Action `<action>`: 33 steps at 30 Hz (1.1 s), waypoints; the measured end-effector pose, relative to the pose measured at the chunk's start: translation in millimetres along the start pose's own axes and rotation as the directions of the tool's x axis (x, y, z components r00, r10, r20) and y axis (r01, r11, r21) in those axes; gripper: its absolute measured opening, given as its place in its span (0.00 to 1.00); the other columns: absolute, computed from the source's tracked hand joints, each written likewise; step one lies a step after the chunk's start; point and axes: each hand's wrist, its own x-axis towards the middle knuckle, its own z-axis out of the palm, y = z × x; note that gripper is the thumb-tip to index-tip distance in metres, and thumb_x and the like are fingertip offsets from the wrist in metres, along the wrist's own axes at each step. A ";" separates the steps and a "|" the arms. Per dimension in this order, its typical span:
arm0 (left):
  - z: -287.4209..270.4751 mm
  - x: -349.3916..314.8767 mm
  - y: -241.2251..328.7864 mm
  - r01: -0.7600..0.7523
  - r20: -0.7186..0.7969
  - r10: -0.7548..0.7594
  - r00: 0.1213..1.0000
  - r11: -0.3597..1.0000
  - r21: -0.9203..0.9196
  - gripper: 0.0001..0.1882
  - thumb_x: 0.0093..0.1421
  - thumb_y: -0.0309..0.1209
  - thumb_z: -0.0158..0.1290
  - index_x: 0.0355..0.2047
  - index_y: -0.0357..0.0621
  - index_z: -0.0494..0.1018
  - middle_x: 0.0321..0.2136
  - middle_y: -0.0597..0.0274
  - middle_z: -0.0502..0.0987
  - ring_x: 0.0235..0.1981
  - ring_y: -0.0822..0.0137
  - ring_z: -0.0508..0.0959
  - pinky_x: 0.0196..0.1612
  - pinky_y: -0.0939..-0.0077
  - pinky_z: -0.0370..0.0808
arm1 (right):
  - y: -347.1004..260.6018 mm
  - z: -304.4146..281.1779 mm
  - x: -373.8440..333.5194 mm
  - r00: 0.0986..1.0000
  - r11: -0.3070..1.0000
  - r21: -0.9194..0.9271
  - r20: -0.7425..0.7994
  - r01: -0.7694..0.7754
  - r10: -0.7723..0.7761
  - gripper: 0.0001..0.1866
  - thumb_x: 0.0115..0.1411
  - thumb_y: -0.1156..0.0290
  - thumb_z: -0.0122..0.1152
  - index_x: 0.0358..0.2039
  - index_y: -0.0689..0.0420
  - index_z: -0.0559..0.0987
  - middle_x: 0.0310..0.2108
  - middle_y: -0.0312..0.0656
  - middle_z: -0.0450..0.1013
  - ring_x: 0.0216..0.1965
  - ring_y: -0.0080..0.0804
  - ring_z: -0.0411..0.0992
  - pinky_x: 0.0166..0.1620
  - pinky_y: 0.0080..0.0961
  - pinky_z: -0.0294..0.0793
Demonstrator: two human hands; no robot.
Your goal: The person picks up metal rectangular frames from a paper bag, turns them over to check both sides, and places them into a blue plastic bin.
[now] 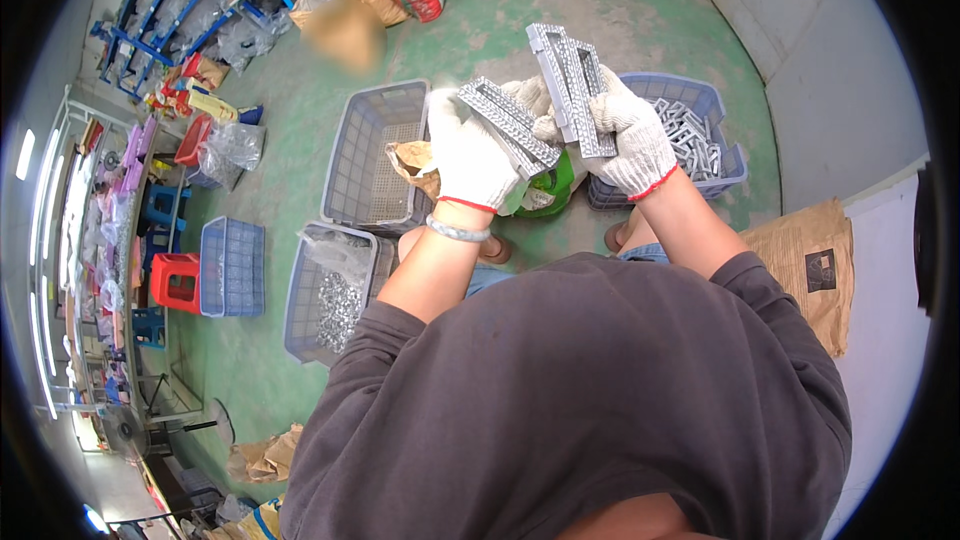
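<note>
White knitted gloves with red cuffs cover both hands, raised in front of my body. My left hand grips a ridged silver metal bar-like part, tilted down to the right. In my right hand are long silver metal pieces with a slotted, frame-like shape, held side by side and nearly upright. Gloved fingertips show between the two sets of pieces; which hand they belong to is hard to tell. Below the hands, a green bag is partly hidden by the left glove.
Behind my right hand stands a blue-grey crate of small silver frames. Left of me are a larger crate with a brown paper bag at its side, and another crate of small shiny bits. Further left are red stools and shelving.
</note>
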 end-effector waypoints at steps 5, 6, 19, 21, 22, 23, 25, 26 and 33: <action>-19.3 15.2 -6.9 -0.111 -0.154 0.139 0.978 0.978 0.179 0.37 0.59 0.54 0.58 0.54 0.33 0.66 0.51 0.43 0.73 0.53 0.47 0.73 0.56 0.50 0.72 | 1.1 16.8 0.1 1.000 0.998 0.064 -0.003 0.020 -0.020 0.31 0.52 0.84 0.52 0.60 0.64 0.63 0.48 0.51 0.72 0.42 0.42 0.77 0.48 0.39 0.81; -12.8 6.6 -8.1 -0.109 -0.099 0.146 0.984 0.944 0.313 0.32 0.61 0.41 0.57 0.59 0.34 0.63 0.51 0.44 0.74 0.53 0.47 0.74 0.56 0.51 0.73 | 1.3 13.8 0.8 1.000 0.997 0.071 -0.002 0.026 -0.026 0.32 0.52 0.84 0.52 0.60 0.64 0.63 0.48 0.51 0.72 0.42 0.42 0.77 0.48 0.38 0.81; 10.8 -6.3 14.7 0.000 0.303 0.013 0.953 0.999 -0.041 0.42 0.49 0.27 0.54 0.66 0.34 0.54 0.63 0.42 0.62 0.66 0.41 0.60 0.70 0.41 0.49 | -18.0 11.9 -10.8 0.996 0.971 -0.226 -0.035 0.073 -0.083 0.37 0.46 0.83 0.51 0.62 0.64 0.63 0.47 0.50 0.74 0.36 0.37 0.78 0.37 0.30 0.82; 8.1 -7.7 16.7 0.008 0.298 0.006 0.954 0.999 -0.048 0.42 0.49 0.27 0.54 0.66 0.34 0.54 0.63 0.42 0.61 0.66 0.42 0.59 0.70 0.41 0.48 | -18.5 8.1 -9.0 0.997 0.968 -0.244 -0.023 0.064 -0.072 0.37 0.45 0.84 0.50 0.61 0.65 0.63 0.48 0.51 0.73 0.39 0.39 0.78 0.40 0.30 0.82; 8.7 -8.4 17.1 0.010 0.297 0.000 0.955 0.999 -0.031 0.42 0.49 0.26 0.55 0.66 0.34 0.54 0.64 0.42 0.61 0.66 0.42 0.59 0.70 0.42 0.48 | -19.1 8.4 -8.9 0.997 0.965 -0.253 -0.022 0.067 -0.075 0.37 0.46 0.84 0.50 0.61 0.65 0.63 0.49 0.51 0.73 0.40 0.39 0.78 0.41 0.30 0.82; 10.1 -10.0 18.1 0.012 0.296 -0.007 0.955 1.000 -0.014 0.42 0.49 0.26 0.55 0.66 0.34 0.54 0.64 0.43 0.61 0.66 0.42 0.59 0.70 0.42 0.48 | -19.5 9.0 -9.0 0.997 0.962 -0.262 -0.022 0.070 -0.078 0.37 0.46 0.84 0.49 0.61 0.66 0.63 0.49 0.51 0.73 0.41 0.39 0.78 0.42 0.30 0.82; 12.6 -12.4 18.3 0.015 0.296 -0.016 0.955 1.000 0.006 0.42 0.50 0.26 0.55 0.66 0.34 0.54 0.64 0.43 0.61 0.67 0.43 0.58 0.70 0.42 0.48 | -20.1 14.9 -10.4 0.995 0.960 -0.263 0.003 0.098 -0.101 0.36 0.47 0.84 0.49 0.61 0.68 0.62 0.50 0.52 0.72 0.44 0.40 0.77 0.44 0.33 0.82; 13.5 -13.9 18.5 0.014 0.295 -0.016 0.955 1.000 0.011 0.42 0.50 0.26 0.55 0.66 0.34 0.54 0.64 0.43 0.61 0.67 0.43 0.58 0.70 0.42 0.47 | -20.2 18.1 -10.4 0.994 0.958 -0.264 0.015 0.113 -0.113 0.35 0.48 0.83 0.48 0.61 0.69 0.62 0.51 0.53 0.72 0.45 0.40 0.77 0.45 0.34 0.82; 22.4 -20.6 16.3 -0.016 0.254 0.003 0.967 0.999 0.049 0.39 0.52 0.24 0.54 0.65 0.31 0.55 0.64 0.40 0.59 0.67 0.42 0.56 0.69 0.41 0.52 | -23.0 23.1 -10.8 0.993 0.930 -0.355 -0.036 0.090 -0.110 0.36 0.47 0.85 0.45 0.61 0.69 0.62 0.53 0.56 0.71 0.46 0.43 0.77 0.47 0.37 0.82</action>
